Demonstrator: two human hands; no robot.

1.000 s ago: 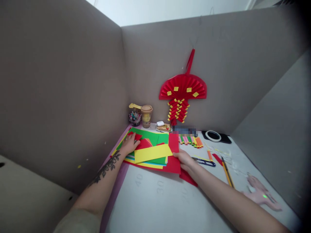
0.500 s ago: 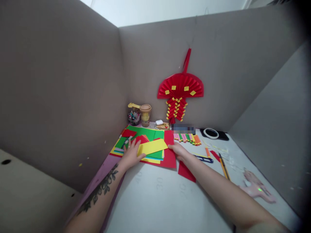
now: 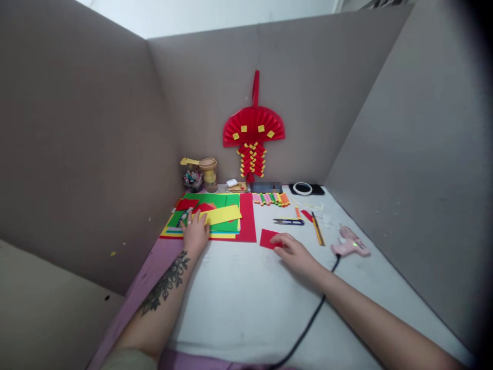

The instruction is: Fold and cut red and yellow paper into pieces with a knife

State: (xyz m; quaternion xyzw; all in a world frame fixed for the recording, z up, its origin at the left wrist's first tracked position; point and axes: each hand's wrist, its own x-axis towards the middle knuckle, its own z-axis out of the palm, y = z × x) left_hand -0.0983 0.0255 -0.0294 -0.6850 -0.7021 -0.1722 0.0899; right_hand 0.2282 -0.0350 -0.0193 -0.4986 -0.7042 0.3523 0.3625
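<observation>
Cable [image 3: 308,326], black and slack, curves across the pale tabletop [image 3: 231,303] nearest me and passes under my right forearm up to a pink glue gun [image 3: 351,244], which lies on its side with a green light showing. My right hand [image 3: 290,249] is half curled, its fingertips over the right side of a small red paper piece [image 3: 267,238]; whether I pinch it or only rest on it, I cannot tell. That piece lies flat on the table, just off the near right corner of a large red sheet [image 3: 247,218].

To the left, my left hand [image 3: 195,231] is spread, palm down, over the pile on that sheet, its fingers at the left end of a yellow paper strip [image 3: 223,215]. The strip lies slantwise on green paper [image 3: 233,200], with smaller red scraps around it.

Beyond my right hand lie blue-handled snips [image 3: 289,222] and, to their right, a yellow-and-black cutter [image 3: 318,229]. Farther back, a row of coloured paper rolls [image 3: 270,199] sits near a white ring [image 3: 302,189] resting on a black phone [image 3: 319,190]. At the back left stand a lidded cup [image 3: 210,174] and a pen tub [image 3: 192,180]. Against the grey partition [image 3: 308,103] hangs a red paper fan [image 3: 254,121] with four yellow squares.
</observation>
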